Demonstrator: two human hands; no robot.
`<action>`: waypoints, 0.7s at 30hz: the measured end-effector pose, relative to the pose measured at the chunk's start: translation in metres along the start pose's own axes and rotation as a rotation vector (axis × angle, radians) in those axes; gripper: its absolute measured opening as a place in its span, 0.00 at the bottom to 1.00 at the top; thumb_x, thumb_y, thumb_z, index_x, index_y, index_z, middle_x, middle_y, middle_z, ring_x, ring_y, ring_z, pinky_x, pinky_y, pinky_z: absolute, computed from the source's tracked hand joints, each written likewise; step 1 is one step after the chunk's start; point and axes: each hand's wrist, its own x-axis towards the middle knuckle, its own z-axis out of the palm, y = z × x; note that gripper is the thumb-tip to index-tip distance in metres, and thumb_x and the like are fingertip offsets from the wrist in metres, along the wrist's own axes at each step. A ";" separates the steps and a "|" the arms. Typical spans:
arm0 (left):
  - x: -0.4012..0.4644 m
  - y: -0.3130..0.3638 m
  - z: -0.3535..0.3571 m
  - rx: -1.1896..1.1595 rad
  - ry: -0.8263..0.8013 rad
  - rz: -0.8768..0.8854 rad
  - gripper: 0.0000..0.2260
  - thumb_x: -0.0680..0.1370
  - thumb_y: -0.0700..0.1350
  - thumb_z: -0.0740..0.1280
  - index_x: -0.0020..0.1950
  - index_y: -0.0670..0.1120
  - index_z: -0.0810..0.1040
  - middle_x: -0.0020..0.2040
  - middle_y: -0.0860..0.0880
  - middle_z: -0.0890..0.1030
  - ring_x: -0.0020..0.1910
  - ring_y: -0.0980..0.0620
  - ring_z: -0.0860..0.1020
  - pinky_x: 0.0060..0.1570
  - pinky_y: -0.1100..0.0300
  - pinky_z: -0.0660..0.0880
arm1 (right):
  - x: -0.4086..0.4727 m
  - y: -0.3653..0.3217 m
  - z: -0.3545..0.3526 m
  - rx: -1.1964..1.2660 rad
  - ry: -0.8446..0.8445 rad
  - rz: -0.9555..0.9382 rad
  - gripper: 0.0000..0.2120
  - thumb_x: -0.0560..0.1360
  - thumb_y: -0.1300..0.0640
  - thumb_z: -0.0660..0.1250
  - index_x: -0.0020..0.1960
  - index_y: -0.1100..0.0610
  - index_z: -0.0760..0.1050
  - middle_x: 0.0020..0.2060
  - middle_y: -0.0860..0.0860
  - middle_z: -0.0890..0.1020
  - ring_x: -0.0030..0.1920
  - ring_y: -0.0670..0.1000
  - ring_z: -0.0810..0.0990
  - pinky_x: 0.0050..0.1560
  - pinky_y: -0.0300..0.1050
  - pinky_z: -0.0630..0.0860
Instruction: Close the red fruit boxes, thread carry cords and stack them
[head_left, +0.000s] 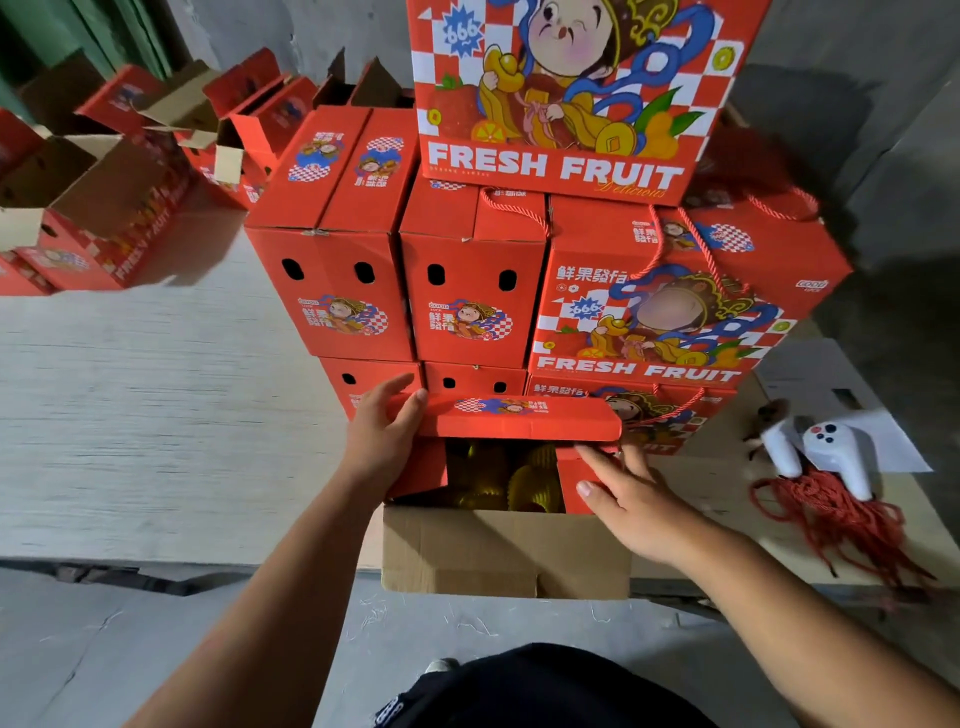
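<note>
The topmost box (582, 93) of the stack bears "FRESH FRUIT" in large white capitals along its lower edge, with a gold script "Delicious" just under the right end, and "666" in white inside a blue starburst near its upper left corner. The corded box (670, 312) at the right of the stack repeats "FRESH FRUIT" along its lower edge and "666" in a blue burst, with white Chinese characters near its upper left corner that read about as 鲜果; a small "GOOD" mark sits on its right side. The two end-on boxes (405, 291) carry Chinese characters beside a cartoon figure, with a tiny "GOOD" above. An open box (130, 244) at the table's left edge shows a tilted, partly blurred "FRESH FRUIT".
</note>
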 end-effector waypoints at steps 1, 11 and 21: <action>0.001 0.001 0.000 0.000 0.012 -0.003 0.19 0.84 0.56 0.67 0.74 0.53 0.76 0.68 0.46 0.79 0.65 0.46 0.78 0.64 0.43 0.78 | -0.001 -0.001 -0.002 -0.032 -0.003 -0.008 0.28 0.81 0.31 0.49 0.78 0.28 0.42 0.74 0.29 0.42 0.80 0.52 0.45 0.78 0.64 0.57; 0.009 0.018 0.010 -0.215 0.138 -0.181 0.23 0.82 0.60 0.69 0.73 0.50 0.75 0.63 0.50 0.78 0.54 0.56 0.77 0.47 0.60 0.71 | -0.039 0.012 0.016 0.174 0.270 -0.271 0.32 0.81 0.44 0.64 0.82 0.46 0.59 0.81 0.35 0.52 0.81 0.38 0.51 0.79 0.49 0.63; 0.015 0.023 0.011 -0.228 0.088 -0.188 0.17 0.83 0.55 0.67 0.69 0.51 0.76 0.62 0.48 0.81 0.57 0.54 0.78 0.50 0.56 0.73 | -0.031 0.007 -0.005 -0.282 0.351 -0.343 0.32 0.80 0.34 0.56 0.77 0.49 0.69 0.76 0.43 0.67 0.73 0.52 0.68 0.69 0.56 0.73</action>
